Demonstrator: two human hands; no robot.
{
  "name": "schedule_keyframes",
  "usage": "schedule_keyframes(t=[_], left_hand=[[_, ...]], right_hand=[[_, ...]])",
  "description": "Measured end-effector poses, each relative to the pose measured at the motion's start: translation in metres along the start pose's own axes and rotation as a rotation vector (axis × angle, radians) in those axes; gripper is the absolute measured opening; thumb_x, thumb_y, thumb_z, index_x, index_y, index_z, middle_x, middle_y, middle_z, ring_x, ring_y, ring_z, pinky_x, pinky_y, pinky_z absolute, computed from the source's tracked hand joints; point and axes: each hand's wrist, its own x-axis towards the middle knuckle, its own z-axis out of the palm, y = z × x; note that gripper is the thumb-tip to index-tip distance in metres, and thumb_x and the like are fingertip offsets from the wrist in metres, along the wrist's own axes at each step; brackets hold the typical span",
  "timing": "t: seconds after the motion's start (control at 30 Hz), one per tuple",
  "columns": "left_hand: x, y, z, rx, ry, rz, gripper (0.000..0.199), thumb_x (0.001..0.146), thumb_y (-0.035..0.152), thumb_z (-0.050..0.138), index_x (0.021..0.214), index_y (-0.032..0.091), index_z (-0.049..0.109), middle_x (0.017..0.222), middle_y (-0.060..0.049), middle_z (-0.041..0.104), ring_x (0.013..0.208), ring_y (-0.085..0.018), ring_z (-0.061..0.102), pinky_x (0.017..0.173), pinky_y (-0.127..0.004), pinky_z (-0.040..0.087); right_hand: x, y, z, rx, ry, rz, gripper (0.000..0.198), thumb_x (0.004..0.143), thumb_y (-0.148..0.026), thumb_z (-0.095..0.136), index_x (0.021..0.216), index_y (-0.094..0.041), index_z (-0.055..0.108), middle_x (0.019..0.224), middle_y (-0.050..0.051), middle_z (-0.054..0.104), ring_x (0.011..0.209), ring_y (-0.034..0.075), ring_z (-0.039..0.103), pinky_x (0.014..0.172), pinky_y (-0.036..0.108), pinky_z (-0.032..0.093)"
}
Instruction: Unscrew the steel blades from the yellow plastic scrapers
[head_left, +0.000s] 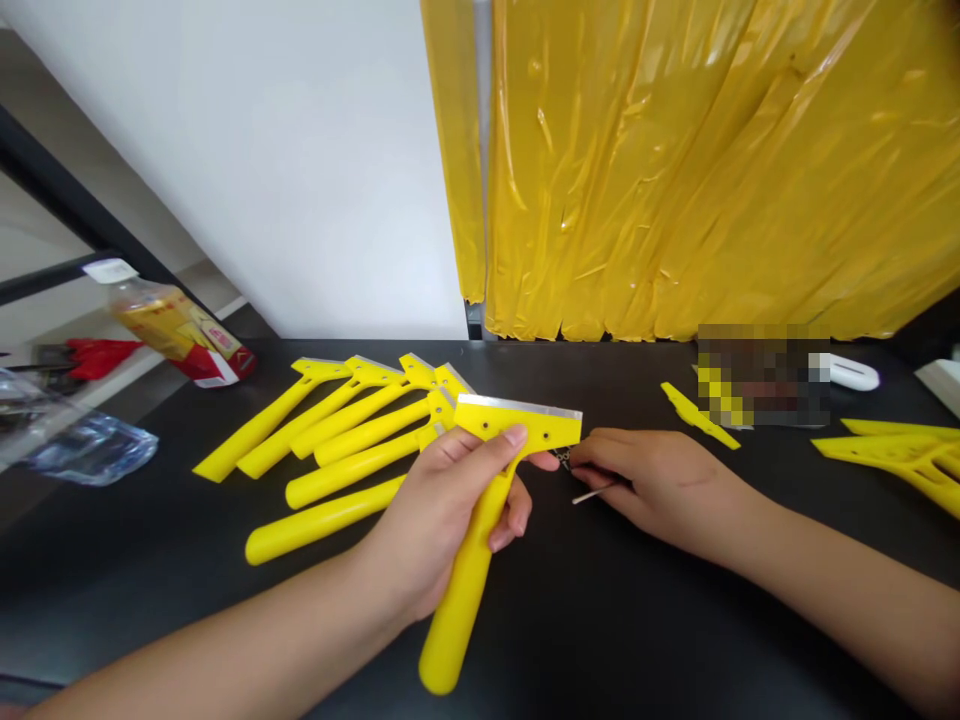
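My left hand point(457, 500) is closed around the neck of a yellow scraper point(459, 600). Its thumb presses on the flat head, where two small holes show below a metal blade edge. Over the table, to the right of that head, my right hand point(660, 475) is closed with a thin metal rod point(589, 495) sticking out from under its fingers. The rest of the rod is hidden in the hand. The right fingertips reach down at a little cluster of small metal pieces point(562, 457), partly covered by the hands.
Several yellow scrapers point(345, 460) lie fanned out at the left. A loose yellow plate point(697, 415) and more yellow handle parts point(900, 450) lie at the right, near a white case point(853, 372). A drink bottle point(180, 325) stands tilted in view at the far left.
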Motion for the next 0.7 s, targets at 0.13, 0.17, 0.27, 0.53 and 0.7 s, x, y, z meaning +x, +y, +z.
schedule_keyframes(t=[0.13,0.17,0.27,0.53,0.7], left_hand=[[0.002,-0.001,-0.001,-0.013,-0.009,0.001,0.033,0.102,0.042,0.071,0.098,0.010,0.080,0.051,-0.002,0.062,0.042,-0.007,0.044,0.050,-0.019,0.032],[0.001,-0.001,-0.001,-0.017,-0.013,-0.001,0.034,0.103,0.043,0.071,0.098,0.010,0.080,0.052,-0.002,0.062,0.042,-0.007,0.045,0.050,-0.019,0.032],[-0.002,-0.003,0.001,-0.012,-0.024,-0.008,0.041,0.106,0.047,0.065,0.097,0.010,0.080,0.052,-0.003,0.062,0.042,-0.006,0.044,0.049,-0.018,0.031],[-0.016,-0.012,0.011,-0.019,-0.146,-0.084,0.042,0.108,0.046,0.059,0.093,0.013,0.079,0.053,-0.003,0.063,0.038,-0.006,0.042,0.043,-0.018,0.029],[-0.012,-0.012,0.009,-0.045,-0.140,-0.086,0.039,0.109,0.044,0.059,0.096,0.013,0.079,0.053,-0.003,0.063,0.038,-0.006,0.041,0.043,-0.018,0.030]], right_hand=[[0.001,-0.004,0.000,0.115,0.021,0.060,0.009,0.096,-0.027,0.065,0.092,-0.025,0.073,0.088,0.003,0.071,0.078,0.020,0.062,0.073,0.034,0.040],[0.000,-0.005,0.000,0.168,0.026,0.087,0.007,0.094,-0.028,0.067,0.089,-0.025,0.071,0.084,0.002,0.068,0.075,0.019,0.059,0.071,0.033,0.040],[-0.002,-0.014,-0.001,0.382,0.033,0.179,0.019,0.099,-0.039,0.064,0.089,-0.023,0.068,0.078,0.000,0.062,0.070,0.016,0.054,0.066,0.030,0.041],[-0.012,-0.046,0.000,1.329,-0.047,0.460,0.034,0.089,-0.047,0.084,0.086,-0.020,0.064,0.070,-0.004,0.056,0.054,0.006,0.028,0.050,0.024,0.019],[-0.011,-0.038,0.001,1.441,-0.061,0.432,0.027,0.094,-0.042,0.081,0.085,-0.019,0.071,0.065,-0.004,0.052,0.052,0.005,0.027,0.049,0.025,0.016]])
